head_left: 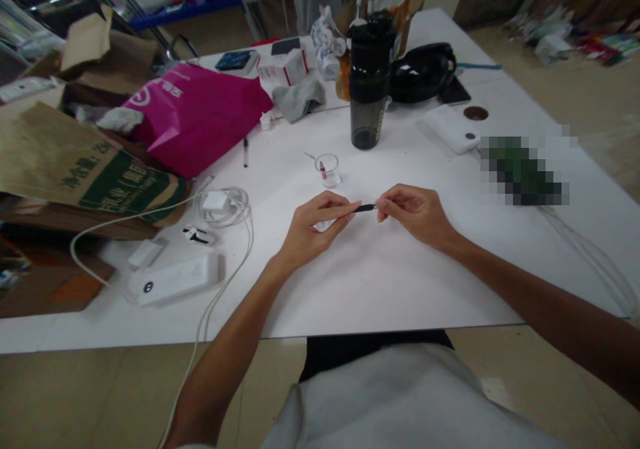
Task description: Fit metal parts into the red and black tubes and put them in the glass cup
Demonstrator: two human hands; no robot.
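Between my hands lies a pen [364, 208] with a black grip section, held roughly level just above the white table. My left hand [317, 226] pinches it between thumb and fingers, covering its left part. At its other end, the fingertips of my right hand [413, 214] close around the silvery tip; whether a separate small part sits in them is hidden. Just beyond my hands stands a small clear cup [330, 180] with a red-and-clear piece [323, 170] in it and a thin stick leaning out. Something clear shows partly beneath my left hand.
A dark shaker bottle [367, 92] stands behind the cup. To the left are another pen [246, 152], a magenta bag [195, 112], a coiled white cable [240, 208] and a white power strip [180, 279]. A white box-like device [453, 128] lies at right.
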